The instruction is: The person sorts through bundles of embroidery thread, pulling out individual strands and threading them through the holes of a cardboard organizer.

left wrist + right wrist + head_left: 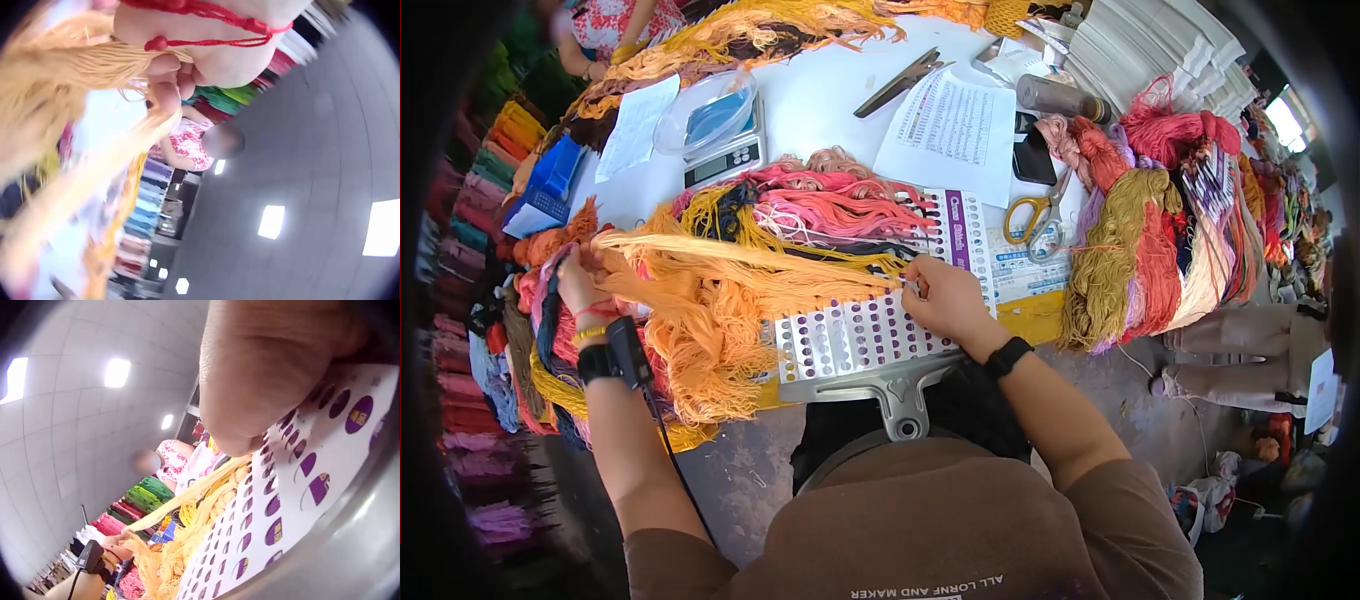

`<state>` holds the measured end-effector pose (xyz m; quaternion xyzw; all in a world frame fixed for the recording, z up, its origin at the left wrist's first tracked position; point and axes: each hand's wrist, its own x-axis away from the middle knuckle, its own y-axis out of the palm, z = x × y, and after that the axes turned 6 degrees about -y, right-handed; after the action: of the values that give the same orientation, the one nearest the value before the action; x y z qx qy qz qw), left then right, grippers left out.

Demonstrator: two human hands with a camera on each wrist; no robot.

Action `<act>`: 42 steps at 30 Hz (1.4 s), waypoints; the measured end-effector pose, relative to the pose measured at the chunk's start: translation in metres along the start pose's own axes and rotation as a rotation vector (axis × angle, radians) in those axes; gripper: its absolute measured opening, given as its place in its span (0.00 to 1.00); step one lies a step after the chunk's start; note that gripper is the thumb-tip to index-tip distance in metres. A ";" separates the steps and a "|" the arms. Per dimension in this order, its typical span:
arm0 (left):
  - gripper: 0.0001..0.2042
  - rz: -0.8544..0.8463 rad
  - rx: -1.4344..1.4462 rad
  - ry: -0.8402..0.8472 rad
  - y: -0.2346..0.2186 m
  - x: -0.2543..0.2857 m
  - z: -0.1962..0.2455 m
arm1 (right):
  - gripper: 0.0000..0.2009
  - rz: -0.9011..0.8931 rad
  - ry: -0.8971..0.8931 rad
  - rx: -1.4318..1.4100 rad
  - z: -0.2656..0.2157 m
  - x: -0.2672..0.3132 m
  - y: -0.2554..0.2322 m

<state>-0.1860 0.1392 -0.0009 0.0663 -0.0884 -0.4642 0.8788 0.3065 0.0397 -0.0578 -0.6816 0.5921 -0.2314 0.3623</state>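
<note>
A long pale orange thread bundle stretches between my two hands. My left hand grips its far end at the left, and in the left wrist view the fingers curl round the strands. My right hand pinches the other end at the top edge of a white card with rows of punched holes and purple dots. In the right wrist view the right hand covers its own fingertips. More orange thread lies looped along the card and hangs over the table's front edge.
Behind lie pink thread skeins and a second holed card. Yellow-handled scissors, a phone, printed sheets and a scale are further back. Thread piles stand at the right; a metal clip is in front.
</note>
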 end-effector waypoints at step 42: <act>0.12 -0.729 0.144 -0.613 0.167 0.271 -0.066 | 0.08 -0.211 0.190 -1.059 -0.060 0.026 -0.006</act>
<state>0.1127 0.0107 -0.0063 0.0137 -0.3465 -0.7328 0.5854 0.2707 0.0016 -0.0183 -0.8025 0.5863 0.0028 -0.1104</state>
